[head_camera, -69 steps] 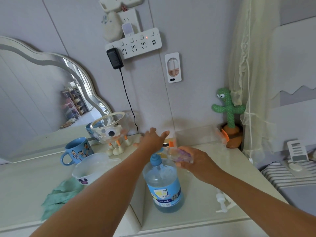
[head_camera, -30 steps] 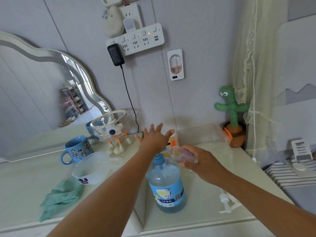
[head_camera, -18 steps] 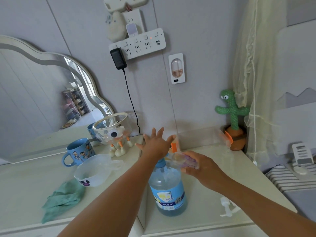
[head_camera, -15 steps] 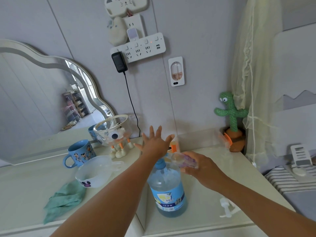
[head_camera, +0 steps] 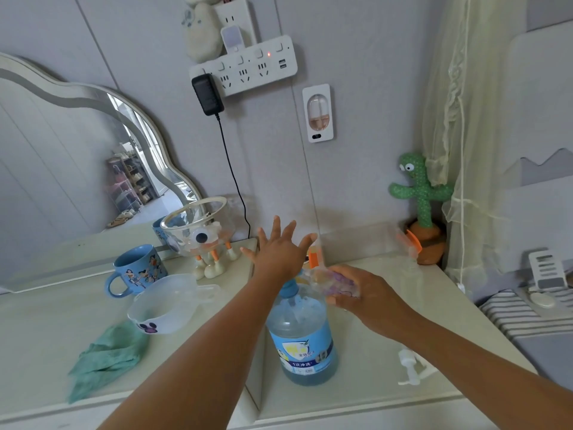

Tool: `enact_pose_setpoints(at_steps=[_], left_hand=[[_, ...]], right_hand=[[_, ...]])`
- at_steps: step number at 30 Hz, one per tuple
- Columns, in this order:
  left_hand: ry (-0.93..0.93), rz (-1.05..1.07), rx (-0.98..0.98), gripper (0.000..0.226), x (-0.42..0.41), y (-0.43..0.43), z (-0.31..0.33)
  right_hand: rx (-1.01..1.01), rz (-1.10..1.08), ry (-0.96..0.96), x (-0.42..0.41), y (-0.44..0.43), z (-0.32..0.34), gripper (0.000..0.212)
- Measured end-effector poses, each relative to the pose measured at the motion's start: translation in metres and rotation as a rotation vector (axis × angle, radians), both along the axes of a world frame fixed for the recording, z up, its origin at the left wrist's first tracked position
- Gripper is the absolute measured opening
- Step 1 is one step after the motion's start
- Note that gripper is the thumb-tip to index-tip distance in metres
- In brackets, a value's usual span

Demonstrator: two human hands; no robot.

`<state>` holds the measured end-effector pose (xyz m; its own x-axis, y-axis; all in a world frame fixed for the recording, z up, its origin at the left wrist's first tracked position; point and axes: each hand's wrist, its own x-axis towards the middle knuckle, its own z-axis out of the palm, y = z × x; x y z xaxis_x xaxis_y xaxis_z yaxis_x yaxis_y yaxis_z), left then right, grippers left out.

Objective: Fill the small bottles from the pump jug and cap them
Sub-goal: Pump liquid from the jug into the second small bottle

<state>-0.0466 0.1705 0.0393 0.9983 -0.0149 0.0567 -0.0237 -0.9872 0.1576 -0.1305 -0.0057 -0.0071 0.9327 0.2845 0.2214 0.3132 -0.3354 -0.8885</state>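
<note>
- Pumping is the step I judge to be in hand: my left hand [head_camera: 280,254] sits palm-down on the blue pump head [head_camera: 291,285] of the large clear plastic jug of blue liquid [head_camera: 302,335], fingers [head_camera: 290,229] splayed wide and gripping nothing.
- My right hand [head_camera: 359,294] is curled round a small clear bottle with a purplish print [head_camera: 333,282], holding it tilted on its side, its mouth towards the pump's spout, just beside the jug's neck.
- How full the small bottle is I cannot tell; it is blurred and half hidden by my fingers.
- The jug stands upright on the pale, glossy tabletop [head_camera: 366,395], near its front edge, roughly a third full by the look of the darker band at its base.
- Next, I think, comes a firm straight press while keeping the bottle's mouth steady under the spout; any drift would spill slippery liquid on the smooth top.
- A white plastic pump cap [head_camera: 409,369] lies loose on the tabletop to the right of the jug, likely the closure to fit afterwards.
- The jug is rigid and smooth with a paper-like blue label; the small bottle looks thin-walled and light.
- To the left lie a crumpled soft green cloth [head_camera: 105,358], a translucent white bowl [head_camera: 164,307] and a glazed blue mug [head_camera: 136,270], well apart from the work.
</note>
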Motion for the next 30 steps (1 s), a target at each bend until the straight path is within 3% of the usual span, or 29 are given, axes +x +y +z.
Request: enact_pose_setpoints(at_steps=[10, 14, 24, 30], left_hand=[[-0.032, 0.091, -0.183, 0.075, -0.008, -0.002, 0.004], [-0.047, 0.015, -0.051, 0.079, -0.004, 0.002, 0.008], [-0.010, -0.018, 0.011, 0.072, 0.001, 0.000, 0.006], [-0.007, 0.073, -0.097, 0.076, -0.004, -0.003, -0.002]], right_hand=[[-0.003, 0.013, 0.016, -0.010, 0.000, 0.009, 0.049], [-0.032, -0.022, -0.018, -0.008, 0.000, 0.011, 0.048], [-0.018, 0.039, 0.001, -0.001, -0.004, 0.009, 0.052], [-0.019, 0.050, 0.020, -0.002, -0.006, 0.004, 0.053]])
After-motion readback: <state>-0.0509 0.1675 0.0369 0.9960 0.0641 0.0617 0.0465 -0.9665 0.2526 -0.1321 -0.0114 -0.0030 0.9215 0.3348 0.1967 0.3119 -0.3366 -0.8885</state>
